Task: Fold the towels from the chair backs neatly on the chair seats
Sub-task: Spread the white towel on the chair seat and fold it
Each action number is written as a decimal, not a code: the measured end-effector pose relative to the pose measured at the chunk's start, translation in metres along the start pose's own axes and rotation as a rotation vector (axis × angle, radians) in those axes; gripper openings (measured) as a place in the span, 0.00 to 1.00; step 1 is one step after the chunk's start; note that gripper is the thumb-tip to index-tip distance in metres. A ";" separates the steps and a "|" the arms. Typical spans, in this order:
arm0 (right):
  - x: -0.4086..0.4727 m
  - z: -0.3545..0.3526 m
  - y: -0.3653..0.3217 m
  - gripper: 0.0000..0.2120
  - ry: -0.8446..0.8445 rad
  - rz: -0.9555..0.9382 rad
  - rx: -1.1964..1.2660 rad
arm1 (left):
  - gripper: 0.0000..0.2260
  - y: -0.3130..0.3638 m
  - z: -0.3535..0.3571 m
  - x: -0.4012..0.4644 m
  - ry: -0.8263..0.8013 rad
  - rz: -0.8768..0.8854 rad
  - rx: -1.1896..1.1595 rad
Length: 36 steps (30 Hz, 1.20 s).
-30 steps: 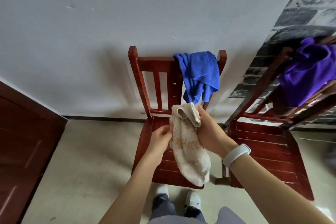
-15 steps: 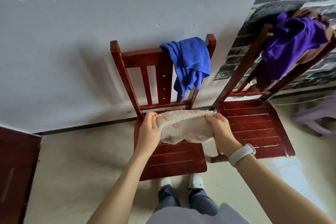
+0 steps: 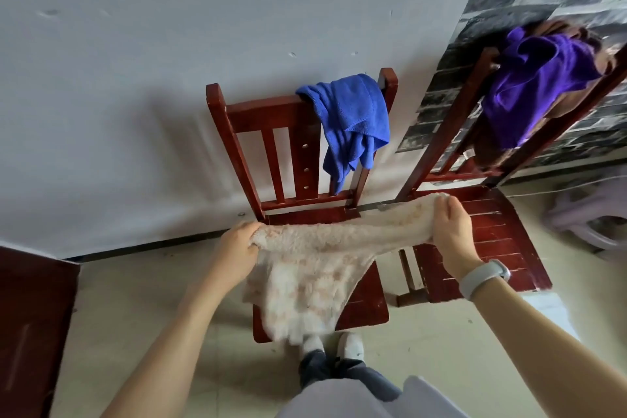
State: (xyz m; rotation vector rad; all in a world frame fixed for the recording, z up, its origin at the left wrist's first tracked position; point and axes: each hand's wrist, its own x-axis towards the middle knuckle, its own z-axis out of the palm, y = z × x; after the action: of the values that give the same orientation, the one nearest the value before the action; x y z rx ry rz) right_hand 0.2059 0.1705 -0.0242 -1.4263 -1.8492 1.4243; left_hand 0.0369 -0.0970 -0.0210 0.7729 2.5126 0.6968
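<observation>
A cream towel [image 3: 305,268] is held stretched above the near chair [image 3: 366,302] seat, its top corners pinched by the left hand [image 3: 237,248] and right hand [image 3: 451,231]; the lower edge is blurred. A blue towel [image 3: 353,119] is draped over the backrest.

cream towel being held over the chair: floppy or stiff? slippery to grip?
Likely floppy: the cream towel sags between the left hand and right hand, its lower edge drooping over the chair seat. Probably not slippery: the pile looks fluffy, and pinches at the top edge hold it. Seems light.
</observation>
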 end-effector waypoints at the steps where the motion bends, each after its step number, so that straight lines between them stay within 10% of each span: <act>1: 0.003 -0.001 0.000 0.14 0.027 -0.021 -0.030 | 0.17 0.000 0.000 0.000 -0.012 -0.004 0.064; 11: 0.011 0.005 0.001 0.17 -0.422 0.614 0.502 | 0.17 0.004 0.029 0.002 0.125 -0.014 -0.313; 18: 0.018 0.014 0.020 0.12 -0.251 0.356 0.263 | 0.11 -0.001 0.030 0.014 0.434 -0.007 -0.159; 22: 0.022 0.018 0.025 0.13 -0.251 0.319 0.101 | 0.13 -0.001 0.039 0.016 0.353 -0.181 -0.146; 30: 0.028 0.008 0.027 0.13 -0.540 0.417 0.554 | 0.10 0.005 0.047 0.012 0.386 -0.089 -0.330; 36: 0.030 0.010 0.029 0.08 -0.249 0.134 -0.012 | 0.07 0.004 0.044 0.017 0.392 -0.109 -0.379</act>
State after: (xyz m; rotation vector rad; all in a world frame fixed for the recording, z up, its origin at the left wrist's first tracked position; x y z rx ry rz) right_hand 0.1996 0.1916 -0.0609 -1.4579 -1.9429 1.7275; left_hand 0.0483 -0.0688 -0.0577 0.3892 2.6057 1.3434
